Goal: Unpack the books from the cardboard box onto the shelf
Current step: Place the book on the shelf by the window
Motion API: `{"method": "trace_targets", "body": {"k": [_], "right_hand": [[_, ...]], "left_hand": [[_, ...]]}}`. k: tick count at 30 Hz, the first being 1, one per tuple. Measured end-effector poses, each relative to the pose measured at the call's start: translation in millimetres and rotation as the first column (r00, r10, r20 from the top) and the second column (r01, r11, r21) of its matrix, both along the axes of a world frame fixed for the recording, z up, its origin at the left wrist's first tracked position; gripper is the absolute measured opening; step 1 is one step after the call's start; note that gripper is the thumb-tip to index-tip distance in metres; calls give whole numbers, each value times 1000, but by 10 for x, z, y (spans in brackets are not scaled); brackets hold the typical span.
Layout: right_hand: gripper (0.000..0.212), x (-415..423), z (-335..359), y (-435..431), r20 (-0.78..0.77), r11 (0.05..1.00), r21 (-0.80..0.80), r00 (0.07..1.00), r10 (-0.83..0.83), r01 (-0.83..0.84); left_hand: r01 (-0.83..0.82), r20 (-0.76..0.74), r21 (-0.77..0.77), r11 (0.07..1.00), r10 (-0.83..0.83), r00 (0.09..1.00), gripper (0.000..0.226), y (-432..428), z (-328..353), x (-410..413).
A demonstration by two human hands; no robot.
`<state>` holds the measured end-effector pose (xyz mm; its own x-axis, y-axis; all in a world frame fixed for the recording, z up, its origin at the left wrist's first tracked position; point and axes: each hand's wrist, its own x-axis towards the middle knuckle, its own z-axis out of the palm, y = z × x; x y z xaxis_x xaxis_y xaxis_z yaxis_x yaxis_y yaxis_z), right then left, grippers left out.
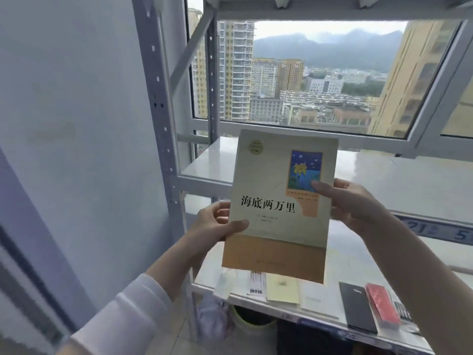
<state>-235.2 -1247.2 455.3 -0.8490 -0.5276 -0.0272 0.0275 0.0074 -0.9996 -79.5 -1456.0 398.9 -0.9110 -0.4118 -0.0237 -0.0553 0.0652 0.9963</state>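
I hold a cream and orange paperback book (pixel 276 180) upright in front of a grey metal shelf unit, its front cover facing me with black Chinese title characters and a small blue picture. My left hand (pixel 217 224) grips its left edge, thumb on the cover. My right hand (pixel 350 201) grips its right edge, thumb on the blue picture. The book hangs in the air before the white upper shelf board (pixel 212 160). The cardboard box is out of view.
The lower shelf board (pixel 353 257) carries several flat items along its front: a pen pack (pixel 256 284), a yellow booklet (pixel 282 290), a white card (pixel 318 301), a black notebook (pixel 357 306), a red packet (pixel 382 306). The grey upright post (pixel 158 98) stands left, a window behind.
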Motion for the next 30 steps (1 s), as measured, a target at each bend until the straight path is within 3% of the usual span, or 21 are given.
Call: {"method": "trace_targets", "body": {"k": [5, 9, 16, 18, 24, 30], "right_hand": [[34, -524, 253, -932, -89, 994, -106, 995, -40, 30], [23, -858, 406, -1481, -174, 978, -201, 981, -86, 50], [83, -1381, 271, -2015, -288, 973, -228, 952, -107, 41], [91, -1493, 130, -2094, -294, 972, -233, 950, -108, 38], [71, -1700, -106, -2089, -346, 985, -167, 934, -88, 31], [58, -1775, -179, -2156, -286, 975, -203, 948, -142, 85]], "left_hand": [[7, -100, -87, 996, -16, 995, 51, -1033, 271, -689], [13, -172, -162, 987, -41, 984, 53, -1655, 410, -1246], [-26, -232, -195, 980, -20, 973, 57, -2208, 210, -1934], [-18, -219, -160, 987, -17, 976, 57, -2276, 55, -2029], [18, -194, -128, 992, -43, 980, 61, -2349, -86, -2057], [-44, -202, -126, 991, 18, 979, 64, -2314, -74, -2092]]}}
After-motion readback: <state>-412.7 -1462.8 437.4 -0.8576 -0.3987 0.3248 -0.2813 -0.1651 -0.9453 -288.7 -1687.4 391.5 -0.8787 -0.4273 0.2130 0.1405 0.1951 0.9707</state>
